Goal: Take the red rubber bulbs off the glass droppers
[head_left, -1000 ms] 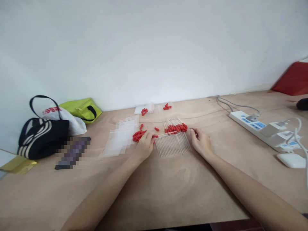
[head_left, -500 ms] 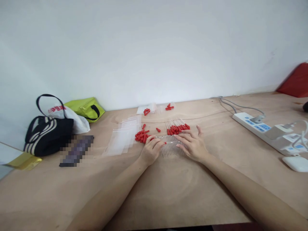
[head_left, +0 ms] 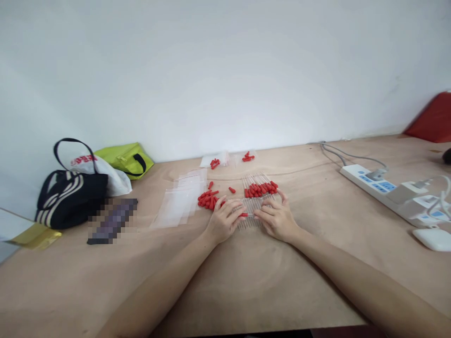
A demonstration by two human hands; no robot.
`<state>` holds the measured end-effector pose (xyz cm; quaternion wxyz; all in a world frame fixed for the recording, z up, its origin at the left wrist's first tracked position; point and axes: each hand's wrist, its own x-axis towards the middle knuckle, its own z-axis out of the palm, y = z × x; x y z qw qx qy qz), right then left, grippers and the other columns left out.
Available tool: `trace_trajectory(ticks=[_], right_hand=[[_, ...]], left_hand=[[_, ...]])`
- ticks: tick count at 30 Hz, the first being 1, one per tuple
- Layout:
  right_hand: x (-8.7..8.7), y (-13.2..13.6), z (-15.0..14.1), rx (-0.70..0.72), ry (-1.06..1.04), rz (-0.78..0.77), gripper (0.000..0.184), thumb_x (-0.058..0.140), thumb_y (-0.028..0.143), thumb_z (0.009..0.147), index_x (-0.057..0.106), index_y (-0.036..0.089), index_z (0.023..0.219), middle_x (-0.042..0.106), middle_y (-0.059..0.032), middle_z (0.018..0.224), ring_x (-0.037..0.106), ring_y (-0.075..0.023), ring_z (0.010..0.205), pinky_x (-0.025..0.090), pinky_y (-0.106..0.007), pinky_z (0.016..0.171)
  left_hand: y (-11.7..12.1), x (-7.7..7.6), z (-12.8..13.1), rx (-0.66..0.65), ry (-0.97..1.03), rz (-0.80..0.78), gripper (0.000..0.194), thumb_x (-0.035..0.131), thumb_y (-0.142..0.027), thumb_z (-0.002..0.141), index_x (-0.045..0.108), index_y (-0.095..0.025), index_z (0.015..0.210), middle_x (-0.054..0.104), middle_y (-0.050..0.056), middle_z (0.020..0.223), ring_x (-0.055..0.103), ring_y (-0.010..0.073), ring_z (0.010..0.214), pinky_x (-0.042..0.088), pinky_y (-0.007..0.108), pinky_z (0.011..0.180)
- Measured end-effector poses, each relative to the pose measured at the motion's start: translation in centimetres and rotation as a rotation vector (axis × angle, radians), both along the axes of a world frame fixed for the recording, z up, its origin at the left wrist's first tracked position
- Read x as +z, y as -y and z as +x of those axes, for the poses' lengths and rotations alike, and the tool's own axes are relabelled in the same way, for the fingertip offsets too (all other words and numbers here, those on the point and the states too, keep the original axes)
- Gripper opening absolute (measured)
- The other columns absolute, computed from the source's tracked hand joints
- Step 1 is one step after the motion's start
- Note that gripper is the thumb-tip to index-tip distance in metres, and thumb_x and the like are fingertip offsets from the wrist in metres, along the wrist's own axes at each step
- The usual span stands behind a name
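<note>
My left hand (head_left: pixel 224 219) is closed on a red rubber dropper bulb (head_left: pixel 243 215), whose end shows past the fingertips. Facing it, my right hand (head_left: pixel 278 218) pinches a thin glass dropper tube (head_left: pixel 250 215), which meets the bulb. Whether the tube sits inside the bulb I cannot tell. Under both hands lies a row of clear glass tubes (head_left: pixel 251 225), partly hidden. Just beyond, droppers with red bulbs (head_left: pixel 260 189) lie side by side, tips pointing away. A heap of loose red bulbs (head_left: pixel 207 200) touches the area beside my left hand, and one single bulb (head_left: pixel 231 190) lies apart.
Clear plastic bags (head_left: pixel 179 199) lie left of the heap. Farther back are small bags with red bulbs (head_left: pixel 214 163). A power strip (head_left: pixel 366 180) with plugs and cables stands right. A black bag (head_left: pixel 72 199), a green bag (head_left: pixel 127 159) and a blurred dark object (head_left: pixel 112 220) are left.
My right hand has drawn in toward the left hand, its fingers now closer together around the tube. The tube and bulb have come slightly nearer to me, with less tube showing between the hands.
</note>
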<state>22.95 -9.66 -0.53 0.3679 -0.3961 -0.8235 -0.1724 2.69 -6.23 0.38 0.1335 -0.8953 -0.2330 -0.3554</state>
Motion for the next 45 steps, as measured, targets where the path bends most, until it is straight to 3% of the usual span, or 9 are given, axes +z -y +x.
trace_trajectory(ticks=[5, 11, 19, 24, 29, 35, 39, 41, 45], right_hand=[[0.4, 0.5, 0.0, 0.012, 0.003, 0.008, 0.018, 0.044, 0.023, 0.084, 0.062, 0.023, 0.08, 0.06, 0.0046, 0.06, 0.053, -0.0119, 0.076, 0.012, -0.047, 0.098], [0.5, 0.7, 0.0, -0.003, 0.022, 0.029, 0.019, 0.044, 0.023, 0.083, 0.062, 0.026, 0.08, 0.06, 0.0054, 0.06, 0.053, -0.012, 0.079, 0.011, -0.046, 0.097], [0.6, 1.0, 0.3, 0.003, 0.026, 0.138, 0.017, 0.046, 0.02, 0.083, 0.062, 0.027, 0.08, 0.06, 0.0074, 0.058, 0.056, -0.011, 0.078, 0.012, -0.046, 0.097], [0.4, 1.3, 0.6, -0.011, -0.011, 0.186, 0.02, 0.048, 0.016, 0.082, 0.063, 0.03, 0.081, 0.062, 0.0085, 0.061, 0.059, -0.0118, 0.083, 0.011, -0.044, 0.098], [-0.1, 1.2, 1.1, -0.084, 0.004, 0.155, 0.018, 0.052, 0.022, 0.081, 0.063, 0.037, 0.08, 0.064, 0.0111, 0.065, 0.06, -0.0113, 0.085, 0.009, -0.041, 0.097], [-0.3, 0.9, 1.1, -0.117, -0.002, 0.041, 0.017, 0.052, 0.027, 0.081, 0.063, 0.039, 0.081, 0.065, 0.0104, 0.065, 0.06, -0.0121, 0.087, 0.011, -0.041, 0.096], [0.1, 0.6, 2.4, -0.215, -0.074, 0.029, 0.018, 0.049, 0.029, 0.082, 0.065, 0.037, 0.076, 0.065, 0.0087, 0.064, 0.06, -0.0144, 0.083, 0.008, -0.043, 0.094], [0.6, 0.3, 3.3, -0.32, -0.153, 0.054, 0.018, 0.049, 0.03, 0.081, 0.066, 0.034, 0.076, 0.066, 0.0067, 0.063, 0.059, -0.0161, 0.081, 0.008, -0.045, 0.093], [1.3, -0.5, 3.5, -0.394, -0.211, -0.07, 0.02, 0.047, 0.033, 0.082, 0.066, 0.029, 0.08, 0.066, 0.0028, 0.067, 0.055, -0.0143, 0.072, 0.012, -0.044, 0.091]], left_hand=[[0.6, 0.3, 0.0, -0.002, 0.007, -0.057, 0.013, 0.047, -0.024, 0.083, 0.059, -0.021, 0.078, 0.066, 0.0, 0.081, 0.057, 0.0167, 0.093, 0.024, 0.045, 0.098], [1.2, 0.7, 0.3, 0.054, 0.005, -0.185, 0.018, 0.043, -0.021, 0.084, 0.056, -0.019, 0.071, 0.066, -0.001, 0.072, 0.057, 0.0151, 0.079, 0.026, 0.041, 0.087], [1.5, 1.7, 0.1, 0.076, -0.028, -0.18, 0.017, 0.045, -0.022, 0.082, 0.054, -0.019, 0.068, 0.064, -0.002, 0.068, 0.054, 0.0166, 0.078, 0.022, 0.043, 0.084], [2.8, 2.8, 0.7, 0.101, 0.02, -0.276, 0.027, 0.037, -0.022, 0.084, 0.049, -0.017, 0.06, 0.058, -0.001, 0.06, 0.051, 0.0148, 0.071, 0.025, 0.039, 0.079], [3.9, 3.8, 1.6, 0.174, 0.086, -0.582, 0.036, 0.031, -0.023, 0.085, 0.044, -0.016, 0.053, 0.049, -0.003, 0.05, 0.047, 0.0114, 0.057, 0.028, 0.032, 0.068], [3.6, 4.4, 2.3, 0.186, 0.295, -1.205, 0.037, 0.033, -0.034, 0.078, 0.036, -0.018, 0.045, 0.037, -0.005, 0.042, 0.037, 0.009, 0.044, 0.03, 0.024, 0.05], [2.4, 5.5, 1.1, 0.177, 0.54, -1.535, 0.035, 0.037, -0.035, 0.073, 0.027, -0.019, 0.043, 0.029, -0.006, 0.04, 0.033, 0.0083, 0.04, 0.031, 0.024, 0.046], [1.4, 6.1, -0.5, 0.228, 0.722, -1.531, 0.036, 0.039, -0.036, 0.072, 0.024, -0.02, 0.044, 0.027, -0.006, 0.04, 0.032, 0.0081, 0.04, 0.032, 0.024, 0.046], [-0.8, 6.5, -3.7, 0.308, 0.865, -1.198, 0.03, 0.046, -0.045, 0.069, 0.047, -0.017, 0.056, 0.039, -0.004, 0.048, 0.036, 0.0087, 0.045, 0.03, 0.023, 0.047]])
